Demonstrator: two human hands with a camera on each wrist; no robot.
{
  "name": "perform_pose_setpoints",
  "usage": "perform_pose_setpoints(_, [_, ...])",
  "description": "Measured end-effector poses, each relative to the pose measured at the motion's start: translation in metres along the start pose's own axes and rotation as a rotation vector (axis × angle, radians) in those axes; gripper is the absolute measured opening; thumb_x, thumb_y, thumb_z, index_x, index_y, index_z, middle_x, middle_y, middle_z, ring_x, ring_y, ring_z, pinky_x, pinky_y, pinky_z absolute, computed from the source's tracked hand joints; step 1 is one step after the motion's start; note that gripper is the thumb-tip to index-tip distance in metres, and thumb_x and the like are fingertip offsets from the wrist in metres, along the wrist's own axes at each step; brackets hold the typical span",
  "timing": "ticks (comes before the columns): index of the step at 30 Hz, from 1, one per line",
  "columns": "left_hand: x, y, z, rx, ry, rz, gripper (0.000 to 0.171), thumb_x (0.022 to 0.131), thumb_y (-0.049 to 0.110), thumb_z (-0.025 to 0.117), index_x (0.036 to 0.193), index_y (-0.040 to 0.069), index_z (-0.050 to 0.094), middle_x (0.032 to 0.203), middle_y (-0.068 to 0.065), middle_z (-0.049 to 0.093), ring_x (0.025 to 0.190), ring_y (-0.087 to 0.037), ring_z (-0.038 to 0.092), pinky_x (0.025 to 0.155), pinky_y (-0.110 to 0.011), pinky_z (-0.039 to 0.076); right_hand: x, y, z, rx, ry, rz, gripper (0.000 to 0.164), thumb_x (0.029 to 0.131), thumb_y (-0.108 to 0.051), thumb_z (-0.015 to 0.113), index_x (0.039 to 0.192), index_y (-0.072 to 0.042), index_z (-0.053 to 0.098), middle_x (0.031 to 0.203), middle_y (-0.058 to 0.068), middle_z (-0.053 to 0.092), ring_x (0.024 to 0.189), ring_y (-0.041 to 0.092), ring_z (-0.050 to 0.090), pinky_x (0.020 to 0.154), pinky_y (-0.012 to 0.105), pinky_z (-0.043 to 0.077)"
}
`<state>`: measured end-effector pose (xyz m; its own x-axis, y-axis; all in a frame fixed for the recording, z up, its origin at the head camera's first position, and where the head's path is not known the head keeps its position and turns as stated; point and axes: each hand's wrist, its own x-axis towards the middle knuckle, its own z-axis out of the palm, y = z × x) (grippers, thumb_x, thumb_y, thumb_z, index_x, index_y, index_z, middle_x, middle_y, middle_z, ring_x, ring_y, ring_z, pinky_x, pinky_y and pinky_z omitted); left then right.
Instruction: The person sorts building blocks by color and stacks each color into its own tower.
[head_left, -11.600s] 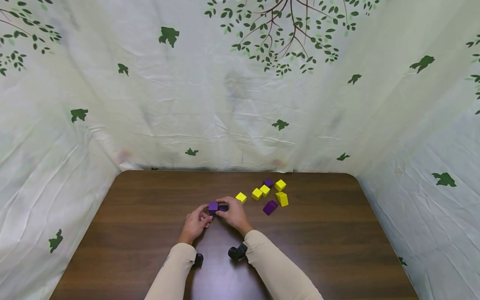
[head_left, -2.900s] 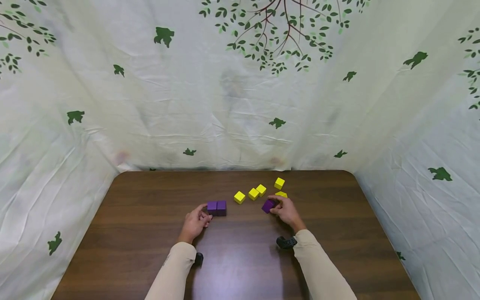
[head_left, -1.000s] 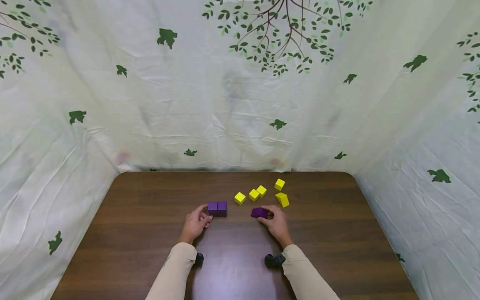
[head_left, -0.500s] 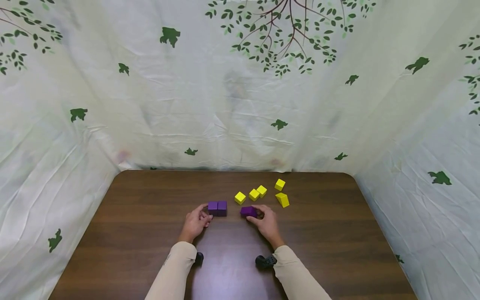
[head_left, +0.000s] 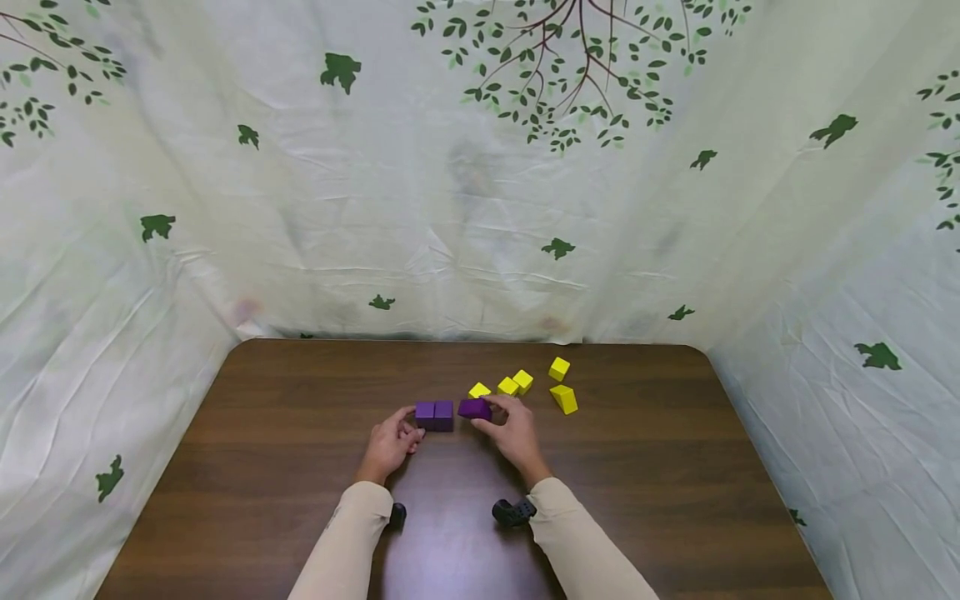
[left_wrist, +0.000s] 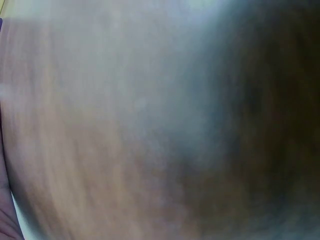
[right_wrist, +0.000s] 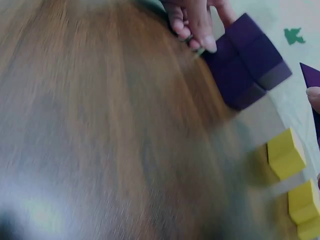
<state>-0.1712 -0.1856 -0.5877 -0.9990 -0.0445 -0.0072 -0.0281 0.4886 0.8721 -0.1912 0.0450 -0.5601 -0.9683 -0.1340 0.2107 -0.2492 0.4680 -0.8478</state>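
Observation:
Purple blocks point(head_left: 435, 416) stand side by side in the middle of the table, touching each other; the right wrist view shows the purple stack point(right_wrist: 245, 60) as two wide and apparently two high. My left hand point(head_left: 390, 446) pinches its left end between thumb and forefinger. To the right, a purple triangular block point(head_left: 473, 408) is held between the thumb and fingers of my right hand point(head_left: 513, 429). A small gap separates it from the stack. Only a pointed corner of this triangular block point(right_wrist: 311, 76) shows at the right wrist view's edge. The left wrist view is mostly blurred.
Yellow cubes point(head_left: 507, 386) lie behind my right hand, one partly hidden by it. Another yellow cube point(head_left: 559, 369) and a yellow triangular block point(head_left: 564, 399) lie farther right. The brown table point(head_left: 637, 467) ends at a pale curtain point(head_left: 300, 208) with printed leaves.
A second purple column now stands beside the first, and the purple block at the back right is gone. My right hand has carried the purple triangular block leftward, close to the stack.

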Motion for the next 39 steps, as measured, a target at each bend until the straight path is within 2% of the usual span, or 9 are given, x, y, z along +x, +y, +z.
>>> perform_pose_setpoints(6, [0.000,0.001,-0.001,-0.012,0.001,-0.004,0.041,0.083,-0.003,0.070,0.122,-0.004,0.057,0.067,-0.004,0.062,0.052,-0.010,0.056,0.051,-0.020,0.048,0.008,-0.009,0.008,0.011,-0.038,-0.055,0.039,0.077,-0.017,0.082,0.113,-0.006,0.070,0.099,0.007,0.065,0.086,0.022,0.057,0.075,0.031,0.048])
perform_pose_setpoints(14, [0.000,0.002,0.000,-0.016,-0.009,-0.025,0.041,0.084,-0.004,0.070,0.123,-0.003,0.057,0.067,-0.004,0.062,0.053,-0.011,0.056,0.051,-0.020,0.048,0.016,-0.017,0.015,-0.001,-0.069,-0.090,0.039,0.078,-0.018,0.081,0.113,-0.004,0.070,0.108,0.012,0.067,0.101,0.032,0.059,0.088,0.045,0.047])
perform_pose_setpoints(19, [-0.001,0.003,-0.001,-0.010,-0.009,-0.024,0.041,0.084,-0.003,0.070,0.122,-0.003,0.057,0.067,-0.004,0.062,0.053,-0.010,0.056,0.051,-0.020,0.046,0.021,-0.021,0.020,-0.045,-0.114,-0.087,0.039,0.079,-0.022,0.081,0.114,-0.008,0.070,0.107,0.007,0.067,0.102,0.027,0.058,0.088,0.040,0.046])
perform_pose_setpoints(26, [-0.001,0.003,-0.002,0.003,-0.006,-0.015,0.039,0.085,-0.003,0.069,0.122,-0.002,0.058,0.068,-0.004,0.063,0.053,-0.010,0.056,0.052,-0.020,0.046,0.025,-0.024,0.029,-0.029,-0.140,-0.172,0.038,0.078,-0.016,0.081,0.112,-0.005,0.070,0.102,0.007,0.068,0.096,0.021,0.062,0.087,0.035,0.049])
perform_pose_setpoints(39, [-0.001,0.001,-0.001,-0.004,-0.003,0.000,0.038,0.085,-0.004,0.069,0.121,-0.002,0.058,0.067,-0.004,0.063,0.053,-0.011,0.057,0.051,-0.021,0.048,0.028,-0.032,0.037,-0.025,-0.210,-0.115,0.037,0.080,-0.015,0.079,0.114,-0.005,0.069,0.107,0.008,0.067,0.100,0.022,0.061,0.088,0.041,0.050])
